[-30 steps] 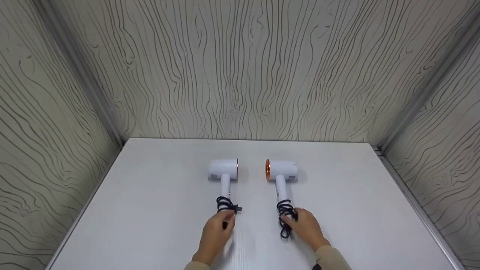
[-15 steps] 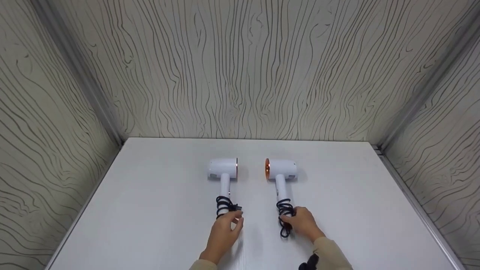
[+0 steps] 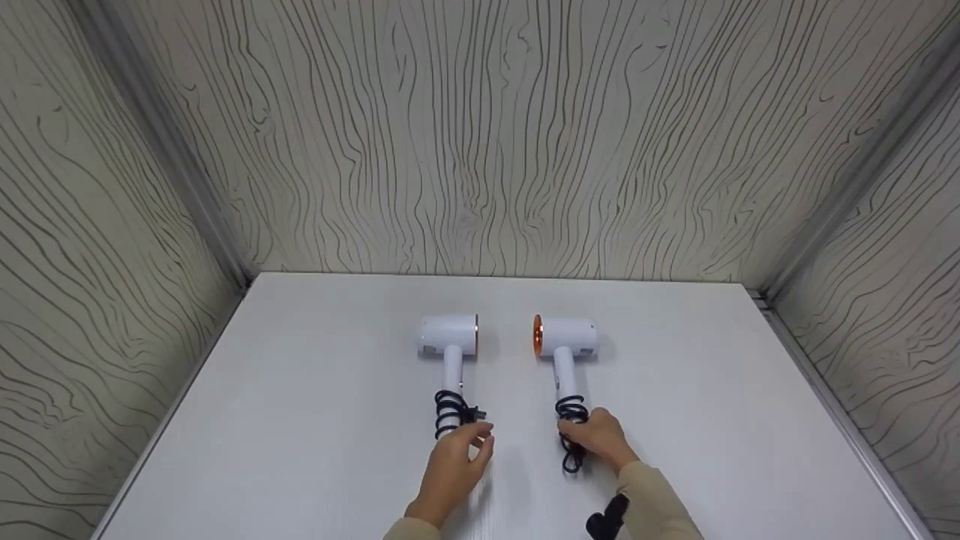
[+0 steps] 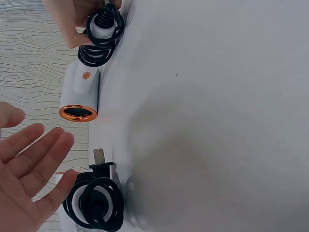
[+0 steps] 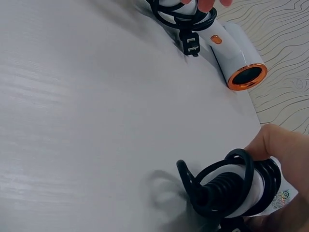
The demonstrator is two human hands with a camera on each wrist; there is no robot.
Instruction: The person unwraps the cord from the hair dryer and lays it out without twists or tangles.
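Observation:
Two white hair dryers with copper-rimmed ends lie on the white table, their rims facing each other. Black cords are wound round both handles. My right hand grips the wrapped handle of the right hair dryer, thumb on one side and fingers on the other, as the right wrist view confirms. My left hand is just in front of the left hair dryer. In the left wrist view its fingers are spread and hold nothing. A two-pin plug sticks out beside the left dryer's coiled cord.
Wood-grain panels wall the white table at the back and both sides. Metal rails run along the corners. A black object sits at the right sleeve.
My left hand has shifted right, away from the left dryer's cord, with its fingers opening. My right hand has slid slightly up along the wrapped handle. Both hair dryers stay in place.

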